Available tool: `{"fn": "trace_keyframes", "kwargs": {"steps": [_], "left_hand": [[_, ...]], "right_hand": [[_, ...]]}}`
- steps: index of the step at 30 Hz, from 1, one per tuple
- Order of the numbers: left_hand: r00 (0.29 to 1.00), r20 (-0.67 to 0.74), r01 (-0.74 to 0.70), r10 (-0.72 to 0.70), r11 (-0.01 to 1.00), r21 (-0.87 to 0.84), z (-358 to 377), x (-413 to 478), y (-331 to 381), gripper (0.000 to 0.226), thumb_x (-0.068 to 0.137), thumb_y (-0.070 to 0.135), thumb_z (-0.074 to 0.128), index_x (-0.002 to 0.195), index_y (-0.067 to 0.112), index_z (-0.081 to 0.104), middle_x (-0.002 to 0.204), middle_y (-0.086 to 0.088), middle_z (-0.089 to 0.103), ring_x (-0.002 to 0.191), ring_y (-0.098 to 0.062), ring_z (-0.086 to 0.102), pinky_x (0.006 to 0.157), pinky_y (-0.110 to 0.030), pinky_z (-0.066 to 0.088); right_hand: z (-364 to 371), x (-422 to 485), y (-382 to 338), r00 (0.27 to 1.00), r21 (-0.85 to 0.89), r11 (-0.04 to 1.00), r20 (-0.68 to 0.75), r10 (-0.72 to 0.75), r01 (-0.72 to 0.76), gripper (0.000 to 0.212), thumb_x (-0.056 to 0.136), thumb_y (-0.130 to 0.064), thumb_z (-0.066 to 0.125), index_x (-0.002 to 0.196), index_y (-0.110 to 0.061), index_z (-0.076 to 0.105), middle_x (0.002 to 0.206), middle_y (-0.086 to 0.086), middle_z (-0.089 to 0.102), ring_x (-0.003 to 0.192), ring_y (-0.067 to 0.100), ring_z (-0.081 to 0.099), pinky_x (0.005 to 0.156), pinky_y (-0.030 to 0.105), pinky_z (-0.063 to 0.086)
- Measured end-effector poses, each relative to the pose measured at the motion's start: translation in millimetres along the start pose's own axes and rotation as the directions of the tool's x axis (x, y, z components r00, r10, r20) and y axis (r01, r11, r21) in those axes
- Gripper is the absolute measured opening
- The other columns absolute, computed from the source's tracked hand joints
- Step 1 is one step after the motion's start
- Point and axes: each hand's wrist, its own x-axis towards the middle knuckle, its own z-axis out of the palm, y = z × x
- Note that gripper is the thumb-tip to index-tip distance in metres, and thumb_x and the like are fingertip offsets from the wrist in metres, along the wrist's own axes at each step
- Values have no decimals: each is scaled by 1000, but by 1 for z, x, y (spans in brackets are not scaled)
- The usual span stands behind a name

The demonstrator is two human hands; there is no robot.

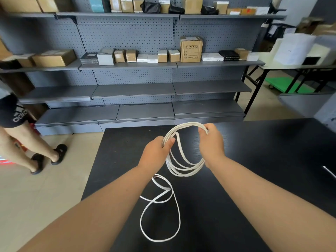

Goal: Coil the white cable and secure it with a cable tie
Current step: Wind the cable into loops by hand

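Above the black table [236, 179], the white cable [183, 169] is held up in several loops. One side of the coil is gripped by the left hand [156, 153], fingers curled round the strands; the far side is pinched by the right hand [211, 142]. A loose tail is left trailing on the tabletop below.

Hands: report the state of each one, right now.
Left hand: closed, gripping the white cable on the left of its loops.
Right hand: closed, pinching the same white cable at the loops' upper right.
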Motion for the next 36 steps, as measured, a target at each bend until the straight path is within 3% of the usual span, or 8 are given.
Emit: {"fn": "trace_keyframes", "kwargs": {"steps": [4,7,10,14,20,25,31,36], "left_hand": [[997,-74,20,-19,1000,19,-6,2,2,48,94,42,45,57,14,32,57,-1,36,54,-14,34,53,-28,29],[993,-85,81,-85,996,-41,-6,3,0,48,92,43,49,58,10,39,60,-8,44,60,-20,47,64,-40,47],[985,37,174,-171,937,-302,-7,2,1,40,92,42,51,72,7,51,67,-12,61,71,-25,67,81,-44,57],[961,226,257,-158,813,-523,-12,-4,4,42,95,43,43,100,2,53,76,-12,64,64,-24,67,66,-31,59],[986,43,169,-164,967,-192,-8,-4,2,55,93,58,30,88,7,50,84,-8,58,81,-24,59,83,-42,53],[985,-10,170,-170,985,-42,-9,-4,6,53,90,61,32,78,12,47,80,-9,60,77,-23,63,78,-41,56],[960,176,274,-216,848,-454,-10,-8,13,30,93,34,52,99,4,54,86,-11,71,75,-22,71,80,-40,58],[962,159,275,-224,797,-539,-14,-9,17,23,97,24,47,103,2,52,71,-8,66,51,-13,66,51,-22,52]], "right_hand": [[1,-3,-2,999,43,999,-31,-11,12,14,97,-20,41,90,-15,51,66,-5,45,57,11,39,50,26,32],[2,-6,-2,999,61,998,-42,-9,12,13,97,-20,42,90,-16,51,66,-5,45,58,10,39,50,25,32],[2,-8,-2,999,69,998,-45,-7,10,13,97,-20,42,89,-16,51,66,-5,45,58,11,39,50,26,32],[2,-9,-2,999,88,996,-33,15,-12,13,97,-20,41,89,-15,51,66,-4,45,57,11,39,50,26,32],[4,-14,-5,995,183,982,-84,59,-43,14,97,-23,42,89,-15,51,66,-5,44,58,10,38,53,27,34],[4,-16,-8,978,309,948,-161,132,-76,11,97,-23,42,91,-18,50,68,-7,45,59,8,39,54,24,34],[5,-15,-4,973,333,937,-163,164,-102,11,98,-25,41,94,-18,49,69,-5,45,63,15,42,57,27,38],[6,-19,5,979,377,904,40,200,-200,14,98,-25,40,97,-15,49,69,2,49,57,17,47,56,29,49]]}}
